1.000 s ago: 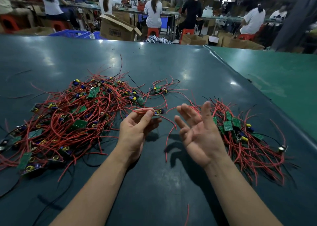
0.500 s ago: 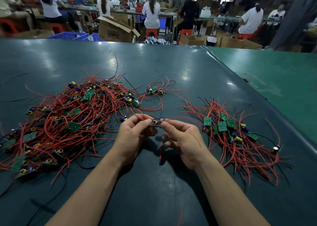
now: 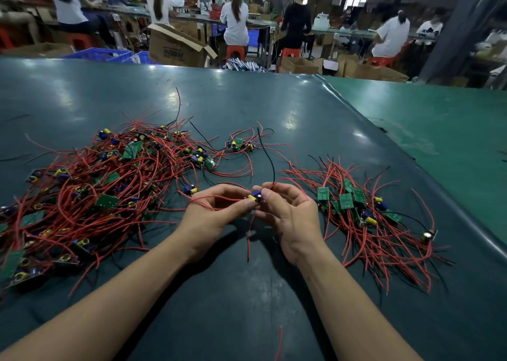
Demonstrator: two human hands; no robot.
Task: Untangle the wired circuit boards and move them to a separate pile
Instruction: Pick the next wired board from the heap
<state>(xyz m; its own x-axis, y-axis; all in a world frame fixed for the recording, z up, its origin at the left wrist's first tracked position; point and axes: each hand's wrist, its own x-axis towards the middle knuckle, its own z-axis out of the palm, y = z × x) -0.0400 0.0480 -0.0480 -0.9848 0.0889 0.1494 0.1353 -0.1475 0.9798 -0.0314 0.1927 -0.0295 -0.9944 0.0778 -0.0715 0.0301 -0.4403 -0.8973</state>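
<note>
- Circuit boards lie in two heaps on the green table: the big tangled pile to my left, and the smaller sorted pile to my right. The tangle is the main risk. If red wires from the board I hold are looped back into it, pulling could drag a clump across the table.
- My sorted pile sits just beside my right hand. A careless drop there could knot new wires into it and undo my sorting.
- My left hand has its fingers curled, pinching one end of the small board, with a red wire draped across its fingers. That wire could snag as I move.
- My right hand pinches the board's other end, fingers curled round it. Tugging the two hands apart would, I judge, strain the wire joints.
- A black wire rises from the board towards the far loose board. I cannot tell whether it is caught there.
- One red wire hangs below my hands; it may brush the table and catch.
</note>
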